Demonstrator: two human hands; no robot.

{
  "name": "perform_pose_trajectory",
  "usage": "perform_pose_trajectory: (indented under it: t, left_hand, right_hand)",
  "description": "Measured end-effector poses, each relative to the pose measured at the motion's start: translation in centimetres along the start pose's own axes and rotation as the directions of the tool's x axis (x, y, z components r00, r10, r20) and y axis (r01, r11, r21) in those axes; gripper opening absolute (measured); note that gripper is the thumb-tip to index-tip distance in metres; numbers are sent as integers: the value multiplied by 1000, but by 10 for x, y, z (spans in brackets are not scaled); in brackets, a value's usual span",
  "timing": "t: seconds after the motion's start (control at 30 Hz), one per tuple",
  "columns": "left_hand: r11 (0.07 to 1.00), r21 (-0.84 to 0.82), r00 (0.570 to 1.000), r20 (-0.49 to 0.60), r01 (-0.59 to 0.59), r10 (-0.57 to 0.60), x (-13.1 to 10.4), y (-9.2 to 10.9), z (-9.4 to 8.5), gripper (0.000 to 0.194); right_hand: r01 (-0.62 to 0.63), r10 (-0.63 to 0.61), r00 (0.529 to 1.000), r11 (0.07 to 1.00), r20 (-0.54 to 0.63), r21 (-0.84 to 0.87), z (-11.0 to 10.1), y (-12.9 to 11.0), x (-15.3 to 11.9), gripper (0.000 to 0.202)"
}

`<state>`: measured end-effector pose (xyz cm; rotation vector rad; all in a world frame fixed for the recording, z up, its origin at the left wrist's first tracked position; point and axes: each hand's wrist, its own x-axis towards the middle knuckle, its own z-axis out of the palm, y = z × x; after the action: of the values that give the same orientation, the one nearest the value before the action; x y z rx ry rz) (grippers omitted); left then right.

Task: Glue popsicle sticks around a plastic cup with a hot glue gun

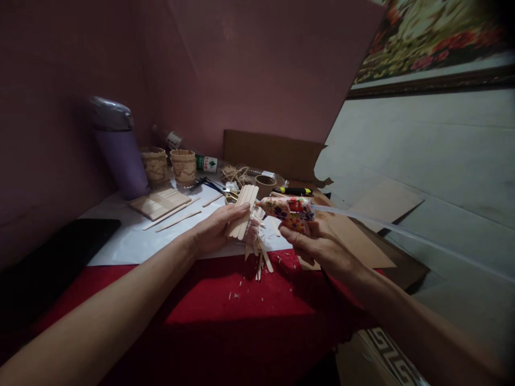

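Observation:
Between the thumb and fingers of my left hand (215,228) is a clear plastic cup (254,221) with flat wooden craft sticks (244,209) standing side by side along its side. My right hand (317,241) wraps round the grip of a flower-patterned hot glue gun (287,209). The gun's nozzle points left, at the edge of the sticks; whether it touches them I cannot tell. A long clear glue stick (370,219) trails from its back end. Loose craft sticks (263,254) and chips lie below the cup on the red cloth and white paper.
A purple bottle (120,155), two decorated wooden cups (183,167) and a panel of joined sticks (159,202) stand or lie at the left. Scissors (229,197), twine (237,174), a brown pot (265,185) and a yellow-black cutter (295,191) lie behind the hands. Cardboard (358,241) is at right.

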<state>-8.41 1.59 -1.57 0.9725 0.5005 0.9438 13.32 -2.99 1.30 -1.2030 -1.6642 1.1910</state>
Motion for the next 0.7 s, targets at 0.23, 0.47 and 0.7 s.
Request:
perform_pose_trajectory:
  t: [0.23,0.47,0.7]
  left_hand:
    - [996,-54,997,16,73,-73,-1,1,-1,31]
    - [984,-58,983,86,170,-165,-4,5,-8,35]
    - [992,-121,986,-168,-34,13,-2,16,-2,23]
  right_hand:
    - [0,1,1000,998,-22,69,-2,4,3,37]
    - [74,-70,994,996,-85,48,-9,11,13,44]
    - [73,-122,955,981,-272,-182,-46,27,25,43]
